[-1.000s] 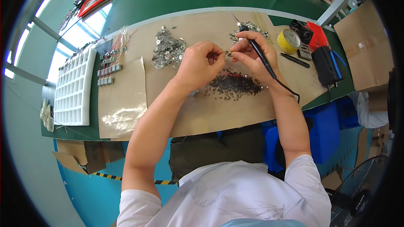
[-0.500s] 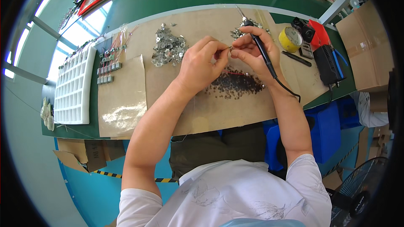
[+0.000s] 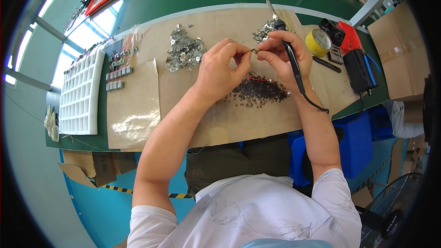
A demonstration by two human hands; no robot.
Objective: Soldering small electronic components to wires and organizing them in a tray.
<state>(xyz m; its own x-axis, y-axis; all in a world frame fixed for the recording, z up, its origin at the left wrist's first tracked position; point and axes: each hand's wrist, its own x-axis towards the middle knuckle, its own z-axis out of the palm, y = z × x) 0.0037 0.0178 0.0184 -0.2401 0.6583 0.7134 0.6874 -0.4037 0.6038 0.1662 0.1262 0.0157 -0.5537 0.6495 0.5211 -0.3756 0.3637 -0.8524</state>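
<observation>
Slanting in right hand (image 3: 281, 68), black soldering iron (image 3: 292, 61), silvery tip (image 3: 269, 6)

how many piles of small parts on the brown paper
3: a silver pile left of the left hand, a second silver pile, partly hidden, beyond the right hand, and a dark pile below the hands. More may be hidden.

"What colours show in the right half of the frame?"
"A bright yellow ring-shaped tape roll (image 3: 313, 46), a red plastic bin (image 3: 350, 38) and a black-handled soldering iron (image 3: 291, 59) with a silvery metal tip (image 3: 270, 8)."
"And at the left?"
"A white, grid-patterned plastic compartment tray (image 3: 82, 96); at the lower left, floor tape (image 3: 117, 189) in yellow and black stripes."
</observation>
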